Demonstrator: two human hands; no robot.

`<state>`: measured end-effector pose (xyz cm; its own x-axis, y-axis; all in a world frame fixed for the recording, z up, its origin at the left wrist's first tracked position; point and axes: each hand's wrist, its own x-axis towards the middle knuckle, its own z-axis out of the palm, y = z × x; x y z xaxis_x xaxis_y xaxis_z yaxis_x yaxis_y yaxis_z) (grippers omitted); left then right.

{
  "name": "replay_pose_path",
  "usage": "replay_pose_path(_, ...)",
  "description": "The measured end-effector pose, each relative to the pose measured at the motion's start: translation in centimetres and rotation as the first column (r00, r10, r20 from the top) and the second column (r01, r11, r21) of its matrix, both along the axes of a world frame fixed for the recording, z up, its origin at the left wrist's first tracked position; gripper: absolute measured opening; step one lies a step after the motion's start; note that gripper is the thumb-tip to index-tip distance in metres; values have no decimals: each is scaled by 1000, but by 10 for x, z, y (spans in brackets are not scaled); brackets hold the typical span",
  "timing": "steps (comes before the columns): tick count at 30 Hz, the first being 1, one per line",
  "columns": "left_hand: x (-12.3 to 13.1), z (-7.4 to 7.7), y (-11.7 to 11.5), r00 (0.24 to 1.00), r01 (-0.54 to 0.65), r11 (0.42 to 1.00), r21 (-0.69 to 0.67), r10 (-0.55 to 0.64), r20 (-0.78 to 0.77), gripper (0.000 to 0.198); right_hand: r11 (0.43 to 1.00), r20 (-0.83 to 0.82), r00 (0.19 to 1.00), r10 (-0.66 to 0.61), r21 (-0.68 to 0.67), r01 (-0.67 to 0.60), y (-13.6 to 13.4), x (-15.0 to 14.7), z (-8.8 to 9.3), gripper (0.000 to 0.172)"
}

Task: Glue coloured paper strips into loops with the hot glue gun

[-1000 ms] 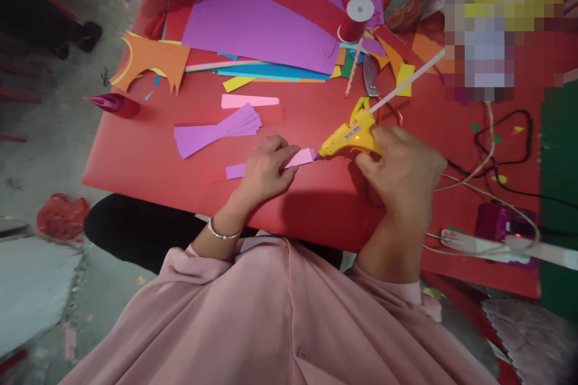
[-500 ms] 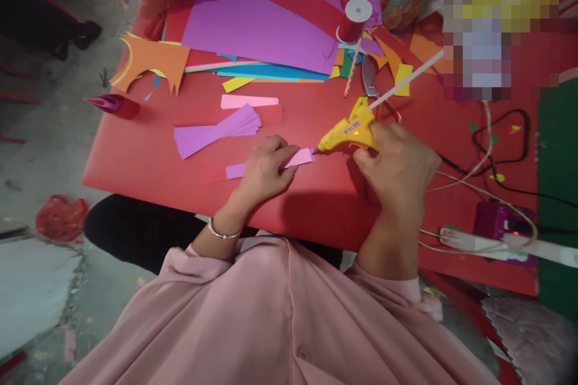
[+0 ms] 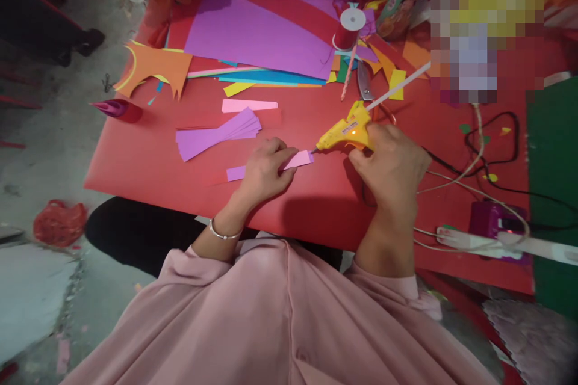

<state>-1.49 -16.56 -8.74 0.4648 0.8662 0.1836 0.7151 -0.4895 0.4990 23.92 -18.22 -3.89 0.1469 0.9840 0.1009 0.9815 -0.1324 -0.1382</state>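
My left hand (image 3: pixel 266 169) is closed over a purple paper strip (image 3: pixel 235 174) with a pink paper strip (image 3: pixel 300 160) lying on it; the middle of both is hidden under the fingers. Wrapped round the handle of a yellow glue gun (image 3: pixel 339 135) is my right hand (image 3: pixel 394 159). The gun's nozzle points left and is at the right end of the strips; whether it touches them I cannot tell. A white glue stick (image 3: pixel 397 86) juts from its back, and an orange light glows on its side. Fanned purple strips (image 3: pixel 217 134) lie beyond my left hand, near more pink strips (image 3: pixel 250 106).
Large purple sheets (image 3: pixel 262 30) cover the back of the red table (image 3: pixel 149 162). Near a red ribbon spool (image 3: pixel 347 33) lie scissors (image 3: pixel 364 81) and paper scraps. An orange cut-out (image 3: pixel 156 66) lies at left. Cords and a purple power adapter (image 3: pixel 485 219) are at right.
The view has shifted slightly. The glue gun's nozzle has moved a little left, to the end of the strips. Both hands keep their hold.
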Motion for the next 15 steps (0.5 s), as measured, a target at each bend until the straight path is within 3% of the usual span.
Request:
replay_pose_path(9,-2,-3,1,999,-15,1000,-13,15,38,38,994,-135,985,-103,12,106,10,15,-11,39)
replay_pose_path(15,-2,-4,2,1000,-13,999,-43,14,16,38,974,-164,965,-205,67,218,23,31,-33,34)
